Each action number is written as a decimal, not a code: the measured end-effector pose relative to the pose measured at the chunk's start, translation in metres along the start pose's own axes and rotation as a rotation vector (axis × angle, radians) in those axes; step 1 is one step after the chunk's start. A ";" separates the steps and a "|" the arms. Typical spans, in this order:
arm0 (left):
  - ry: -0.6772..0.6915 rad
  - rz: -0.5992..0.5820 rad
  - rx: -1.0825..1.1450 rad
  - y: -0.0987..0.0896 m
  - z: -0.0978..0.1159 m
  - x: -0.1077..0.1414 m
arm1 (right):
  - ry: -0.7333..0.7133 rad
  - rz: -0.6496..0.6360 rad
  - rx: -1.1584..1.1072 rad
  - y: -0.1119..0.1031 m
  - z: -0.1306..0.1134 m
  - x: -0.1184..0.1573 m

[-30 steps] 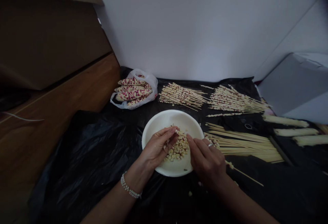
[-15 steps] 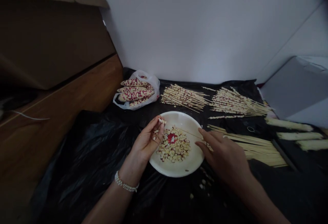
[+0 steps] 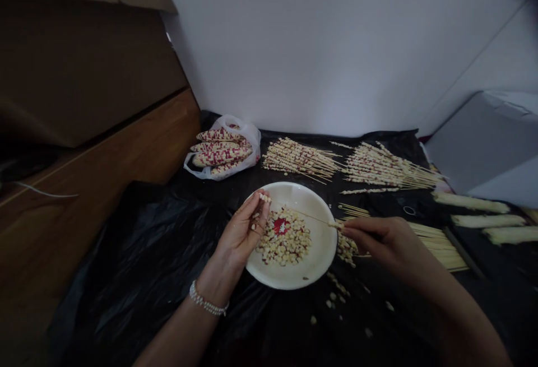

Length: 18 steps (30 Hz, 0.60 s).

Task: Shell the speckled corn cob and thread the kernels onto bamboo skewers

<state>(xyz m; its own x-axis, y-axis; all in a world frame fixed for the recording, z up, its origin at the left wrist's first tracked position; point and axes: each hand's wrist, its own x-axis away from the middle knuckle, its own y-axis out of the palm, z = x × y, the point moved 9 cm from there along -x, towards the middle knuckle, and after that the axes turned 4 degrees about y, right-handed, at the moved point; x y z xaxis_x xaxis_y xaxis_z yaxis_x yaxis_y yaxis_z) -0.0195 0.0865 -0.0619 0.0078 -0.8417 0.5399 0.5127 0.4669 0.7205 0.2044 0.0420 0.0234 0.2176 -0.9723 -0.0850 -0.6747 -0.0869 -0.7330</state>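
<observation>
A white bowl (image 3: pixel 321 255) holds loose corn kernels (image 3: pixel 290 249) around a red mark on its bottom. Over its left rim, my left hand (image 3: pixel 244 227) pinches a short row of kernels (image 3: pixel 264 196) at the fingertips, with a few loose kernels in the palm. A thin skewer (image 3: pixel 305 214) spans the bowl, its left end near those kernels. Beyond the right rim, my right hand (image 3: pixel 384 238) is closed on the skewer's right part, where some kernels are threaded near the fingertips.
Corn cobs (image 3: pixel 221 156) lie in a plastic bag at the back left. Two piles of kernel-threaded skewers (image 3: pixel 294 157) lie behind the bowl. Bare skewers (image 3: pixel 437 246) and stripped cobs (image 3: pixel 487 221) are at the right. Scattered kernels dot the black plastic sheet (image 3: pixel 168 244).
My right hand has moved right, away from the bowl, and kernels on the skewer now show at its fingertips. My left hand has hardly moved.
</observation>
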 end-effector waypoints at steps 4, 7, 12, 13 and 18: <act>0.033 -0.009 -0.036 0.001 0.003 0.000 | 0.032 0.040 0.008 -0.001 0.005 0.000; 0.044 -0.020 -0.034 0.002 0.005 -0.001 | -0.008 0.053 0.033 -0.001 -0.002 0.001; 0.066 -0.037 -0.098 0.003 -0.004 0.003 | 0.000 0.022 0.029 0.009 -0.011 -0.002; 0.057 -0.047 -0.148 0.003 -0.009 0.004 | 0.001 0.003 0.014 0.014 -0.012 -0.003; 0.004 -0.100 -0.242 0.004 -0.028 0.009 | 0.008 0.078 -0.022 0.023 -0.016 -0.005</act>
<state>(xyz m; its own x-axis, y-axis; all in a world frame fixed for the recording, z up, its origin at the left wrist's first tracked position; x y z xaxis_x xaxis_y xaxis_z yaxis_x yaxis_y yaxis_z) 0.0065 0.0733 -0.0657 -0.0500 -0.8815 0.4696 0.7017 0.3036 0.6445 0.1765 0.0410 0.0179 0.1581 -0.9780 -0.1357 -0.7051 -0.0156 -0.7090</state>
